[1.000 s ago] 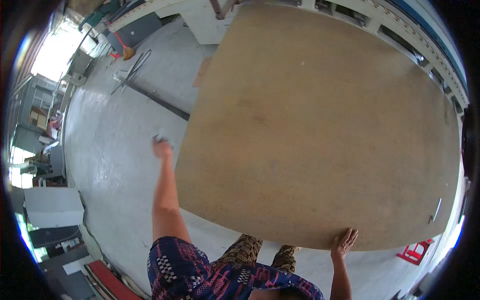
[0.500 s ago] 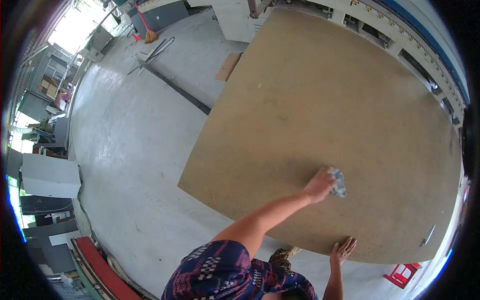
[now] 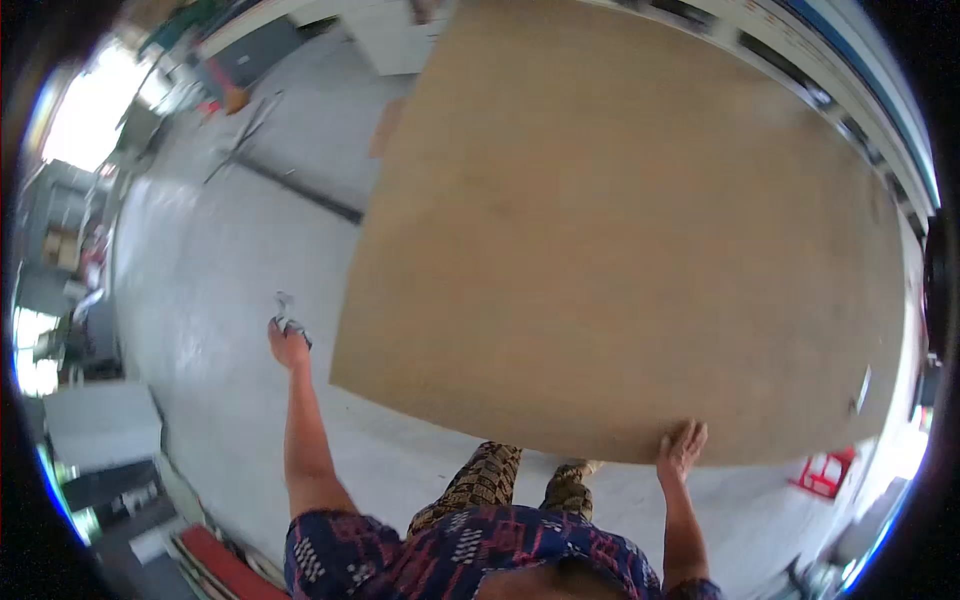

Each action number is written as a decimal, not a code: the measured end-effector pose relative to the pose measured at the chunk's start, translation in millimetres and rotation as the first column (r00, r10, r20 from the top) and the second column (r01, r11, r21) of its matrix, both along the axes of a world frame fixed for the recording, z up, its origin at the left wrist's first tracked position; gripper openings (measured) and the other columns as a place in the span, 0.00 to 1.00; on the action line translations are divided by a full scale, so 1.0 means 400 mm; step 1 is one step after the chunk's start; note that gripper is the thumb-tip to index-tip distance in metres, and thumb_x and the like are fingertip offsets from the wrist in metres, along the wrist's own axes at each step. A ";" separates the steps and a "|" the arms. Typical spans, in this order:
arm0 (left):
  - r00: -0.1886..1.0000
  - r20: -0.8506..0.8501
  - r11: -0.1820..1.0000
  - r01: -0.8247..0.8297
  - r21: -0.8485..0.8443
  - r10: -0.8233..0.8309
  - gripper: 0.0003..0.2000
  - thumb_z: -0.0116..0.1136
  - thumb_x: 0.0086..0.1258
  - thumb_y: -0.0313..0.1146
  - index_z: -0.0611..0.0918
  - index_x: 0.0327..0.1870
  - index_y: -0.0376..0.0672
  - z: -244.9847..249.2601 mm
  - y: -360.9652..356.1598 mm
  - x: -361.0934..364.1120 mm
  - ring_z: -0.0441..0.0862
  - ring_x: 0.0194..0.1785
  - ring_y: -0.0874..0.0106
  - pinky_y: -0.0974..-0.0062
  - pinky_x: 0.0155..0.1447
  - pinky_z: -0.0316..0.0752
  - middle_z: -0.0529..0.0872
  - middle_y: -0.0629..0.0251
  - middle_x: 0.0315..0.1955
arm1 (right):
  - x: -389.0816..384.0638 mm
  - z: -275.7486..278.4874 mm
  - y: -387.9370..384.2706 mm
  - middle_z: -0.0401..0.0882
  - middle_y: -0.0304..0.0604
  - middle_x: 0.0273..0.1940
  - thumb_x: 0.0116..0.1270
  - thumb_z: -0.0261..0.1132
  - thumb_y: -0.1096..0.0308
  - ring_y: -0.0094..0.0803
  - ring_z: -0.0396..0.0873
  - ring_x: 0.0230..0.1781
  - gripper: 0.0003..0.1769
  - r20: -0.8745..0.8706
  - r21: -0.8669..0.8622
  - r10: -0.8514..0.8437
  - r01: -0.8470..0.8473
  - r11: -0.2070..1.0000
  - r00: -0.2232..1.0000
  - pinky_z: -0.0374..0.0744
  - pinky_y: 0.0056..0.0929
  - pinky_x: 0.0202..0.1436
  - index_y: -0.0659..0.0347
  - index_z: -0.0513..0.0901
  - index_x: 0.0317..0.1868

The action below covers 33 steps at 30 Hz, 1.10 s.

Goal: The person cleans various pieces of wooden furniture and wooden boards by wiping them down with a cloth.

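Observation:
My left hand (image 3: 289, 341) is closed around a crumpled grey cloth (image 3: 290, 325). It is held out to the left over the floor, past the side edge of a large brown board (image 3: 600, 230). Part of the cloth sticks up beyond my fingers. My right hand (image 3: 682, 450) rests on the near edge of that board, fingers stretched out flat. Close to the board's right edge lies a thin light-coloured strip (image 3: 862, 390).
A long machine frame (image 3: 790, 70) runs along the board's far right side. Under the near right corner stands a red stool (image 3: 826, 472). Dark metal bars (image 3: 300, 187) and a broom (image 3: 236, 99) are on the grey floor (image 3: 230, 250) at left.
My left hand has swung from the middle of the board out to the left, off its edge, carrying the cloth. My right hand stays on the near edge. The view has shifted.

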State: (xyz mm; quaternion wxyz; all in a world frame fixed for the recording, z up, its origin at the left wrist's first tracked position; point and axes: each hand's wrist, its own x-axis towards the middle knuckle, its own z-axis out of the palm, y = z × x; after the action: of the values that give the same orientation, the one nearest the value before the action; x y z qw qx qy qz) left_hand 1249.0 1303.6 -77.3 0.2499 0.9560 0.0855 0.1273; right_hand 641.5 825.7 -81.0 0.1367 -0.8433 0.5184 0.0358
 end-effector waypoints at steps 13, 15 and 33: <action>0.151 -0.054 0.158 0.974 -0.164 -0.987 0.23 0.55 0.55 0.26 0.70 0.56 0.41 0.017 -0.678 -0.613 0.57 0.67 0.50 0.51 0.68 0.53 0.69 0.51 0.57 | -0.025 0.022 0.014 0.39 0.57 0.71 0.62 0.57 0.49 0.54 0.36 0.72 0.40 -0.070 0.028 -0.132 0.135 0.991 0.989 0.48 0.49 0.70 0.54 0.52 0.70; 0.306 -0.027 0.306 0.936 -0.172 -0.952 0.20 0.50 0.63 0.36 0.71 0.55 0.39 -0.043 -0.534 -0.539 0.59 0.66 0.51 0.52 0.68 0.53 0.69 0.51 0.57 | -0.031 0.014 0.016 0.39 0.57 0.71 0.63 0.57 0.49 0.54 0.36 0.72 0.40 -0.038 0.019 -0.121 0.122 0.992 0.992 0.48 0.50 0.70 0.54 0.52 0.70; 0.717 -0.184 0.577 0.352 -0.737 -0.672 0.21 0.48 0.67 0.47 0.79 0.43 0.35 0.267 -0.747 -0.365 0.78 0.39 0.70 0.69 0.44 0.73 0.83 0.61 0.36 | 0.270 0.194 -0.064 0.46 0.53 0.70 0.55 0.68 0.50 0.49 0.44 0.71 0.47 0.249 0.507 0.046 -0.171 0.845 0.967 0.53 0.45 0.70 0.52 0.54 0.70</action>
State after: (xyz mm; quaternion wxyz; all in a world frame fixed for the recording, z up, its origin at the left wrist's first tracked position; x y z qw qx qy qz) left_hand 1103.0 1005.0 29.7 0.5673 0.7875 -0.1101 -0.2142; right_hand 749.6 799.9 -3.6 0.4178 -0.8004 0.4210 0.0868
